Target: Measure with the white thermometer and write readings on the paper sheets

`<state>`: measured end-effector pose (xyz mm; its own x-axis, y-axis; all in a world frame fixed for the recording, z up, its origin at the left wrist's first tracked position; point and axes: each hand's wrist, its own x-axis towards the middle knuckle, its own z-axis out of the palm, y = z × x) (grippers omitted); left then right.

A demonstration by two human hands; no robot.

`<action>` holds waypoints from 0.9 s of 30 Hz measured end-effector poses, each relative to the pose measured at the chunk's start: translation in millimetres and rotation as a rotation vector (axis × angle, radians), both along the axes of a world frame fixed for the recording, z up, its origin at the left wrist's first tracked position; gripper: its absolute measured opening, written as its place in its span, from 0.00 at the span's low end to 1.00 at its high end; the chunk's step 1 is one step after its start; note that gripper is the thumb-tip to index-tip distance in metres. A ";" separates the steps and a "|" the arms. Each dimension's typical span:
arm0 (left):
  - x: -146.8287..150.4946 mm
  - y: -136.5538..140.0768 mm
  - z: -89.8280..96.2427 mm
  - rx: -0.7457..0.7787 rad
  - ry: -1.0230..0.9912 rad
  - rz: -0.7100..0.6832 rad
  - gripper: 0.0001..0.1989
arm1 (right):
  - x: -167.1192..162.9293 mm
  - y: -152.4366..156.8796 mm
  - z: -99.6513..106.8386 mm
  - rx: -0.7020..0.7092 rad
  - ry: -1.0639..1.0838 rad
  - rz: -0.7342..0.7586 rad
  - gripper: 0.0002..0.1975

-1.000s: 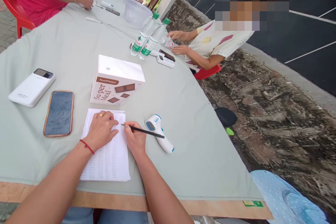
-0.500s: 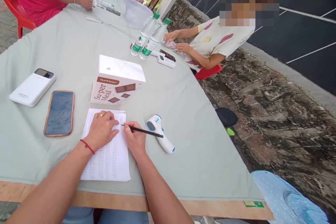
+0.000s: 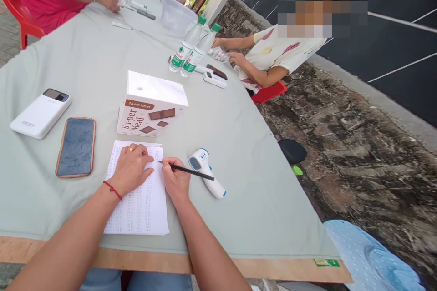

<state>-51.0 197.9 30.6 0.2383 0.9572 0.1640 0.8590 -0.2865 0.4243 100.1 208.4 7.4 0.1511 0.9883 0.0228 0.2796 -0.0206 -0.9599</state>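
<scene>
My left hand lies on a stack of white paper covered with columns of small handwriting, its fingers spread over the upper part of the sheet. A black pen is gripped in my right hand, at the right edge of the paper. The pen's tip points left, close to the sheet's upper right; whether it touches the paper I cannot tell. Just right of that hand lies a white and blue infrared thermometer. Behind the paper stands a white and brown box printed "Super Meal".
On the left lie a phone and a white power bank. Two water bottles, a white device and a plastic basin stand farther back. Co-workers sit around the table; one handles crinkled plastic.
My right hand and the pen have shifted slightly right relative to the paper. My left hand stays in place. The co-worker at right has moved their hands on the plastic.
</scene>
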 end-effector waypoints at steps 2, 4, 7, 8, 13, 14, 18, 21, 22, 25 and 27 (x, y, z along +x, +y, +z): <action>0.2 0.1 -0.5 0.012 -0.002 -0.003 0.08 | -0.3 0.2 0.4 -0.003 -0.011 0.003 0.08; 0.3 0.0 -0.7 0.015 -0.006 -0.005 0.08 | -0.8 0.4 1.0 -0.005 -0.016 0.004 0.08; 0.2 -0.2 -0.3 0.013 -0.007 -0.003 0.08 | -1.3 0.7 1.6 -0.009 -0.022 0.017 0.08; 0.0 -0.2 -0.1 0.013 -0.006 -0.002 0.08 | -1.3 0.7 1.6 -0.009 -0.019 0.020 0.08; -0.6 -0.1 -0.2 0.008 0.002 -0.006 0.09 | -0.5 0.1 0.4 -0.008 0.017 -0.009 0.08; -0.6 -0.1 -0.3 0.009 0.003 -0.008 0.09 | -0.5 0.0 0.1 -0.008 0.019 -0.011 0.08; -0.1 0.0 -1.0 0.018 0.001 -0.006 0.08 | -0.7 0.2 -0.4 -0.006 0.003 -0.013 0.08; 0.2 0.1 -1.1 0.019 -0.002 -0.003 0.08 | -0.6 0.6 -0.2 -0.008 -0.016 -0.012 0.08; 0.2 0.2 -1.1 0.020 -0.004 -0.004 0.08 | -0.6 0.7 -0.1 -0.010 -0.021 -0.009 0.08; 0.0 0.1 -0.8 0.024 -0.012 -0.007 0.08 | -0.3 0.6 -0.5 -0.010 -0.034 0.004 0.08; -0.2 0.0 -0.8 0.023 -0.019 -0.007 0.08 | 0.2 0.2 -1.4 -0.005 -0.041 0.010 0.08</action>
<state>-51.2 197.9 29.8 0.2417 0.9515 0.1905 0.8485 -0.3025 0.4342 100.3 208.6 6.0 0.1403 0.9898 0.0242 0.3184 -0.0220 -0.9477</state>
